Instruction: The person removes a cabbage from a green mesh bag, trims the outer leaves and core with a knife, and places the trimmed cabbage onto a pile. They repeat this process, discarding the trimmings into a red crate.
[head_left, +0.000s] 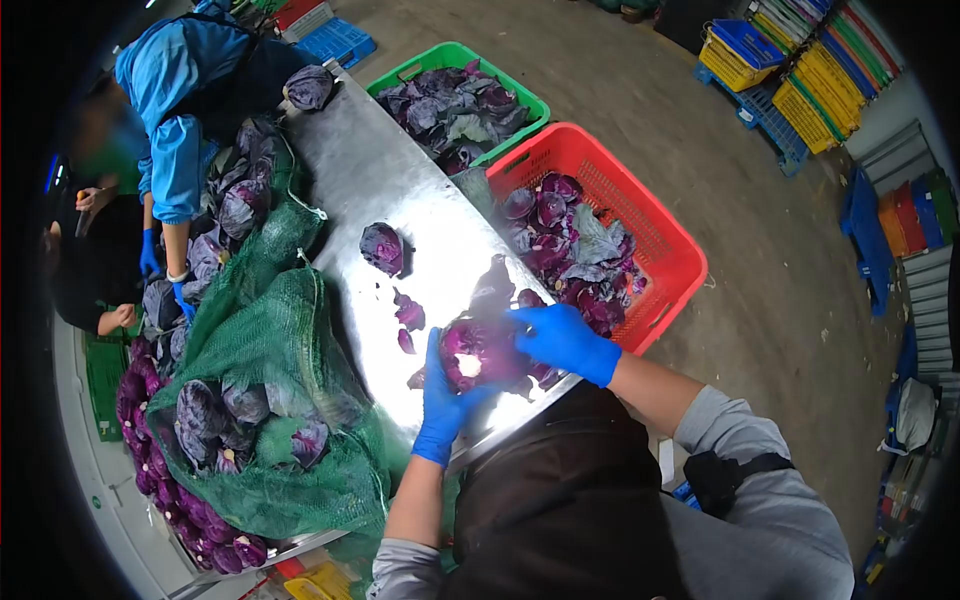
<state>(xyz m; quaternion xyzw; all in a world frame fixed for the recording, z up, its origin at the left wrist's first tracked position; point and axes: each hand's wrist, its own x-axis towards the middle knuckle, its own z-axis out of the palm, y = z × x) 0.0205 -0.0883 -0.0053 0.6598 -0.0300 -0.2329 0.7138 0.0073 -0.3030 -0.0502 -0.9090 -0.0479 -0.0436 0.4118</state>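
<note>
A long steel counter (pixel 400 170) is seen running away from the camera. Its left half is taken up by a green net sack (pixel 290 340) spilling red cabbages, with more heads piled along the far left edge. Beside the counter's right edge 2 crates stand on the floor: a red crate (pixel 672 232) nearer the person and a green crate (pixel 455 52) beyond it, both holding loose purple leaves. At the far end of the counter a co-worker's blue sleeve (pixel 175 160) is bent over the pile. Stacked yellow and blue crates (pixel 800 80) are seen well apart, against the far wall.

The red cabbage (pixel 480 350) in hand is held at the counter's near edge, just beside the red crate, its pale cut stalk turned towards the camera. It is cupped from below and from the left by the left hand (pixel 445 400), whose gloved fingers are closed around it. The right hand (pixel 560 340) is laid on its right side with the fingers curled tight on the outer layer.

1 loose cabbage (pixel 382 247) lies mid-counter, with small leaf scraps (pixel 408 313) between it and the held head.

Outer leaves appear to be stripped here. The work is judged best done with the head kept steady in the left hand, each leaf broken off close to the stalk, and the waste dropped straight into the red crate.

No brand, label or writing can be read.
</note>
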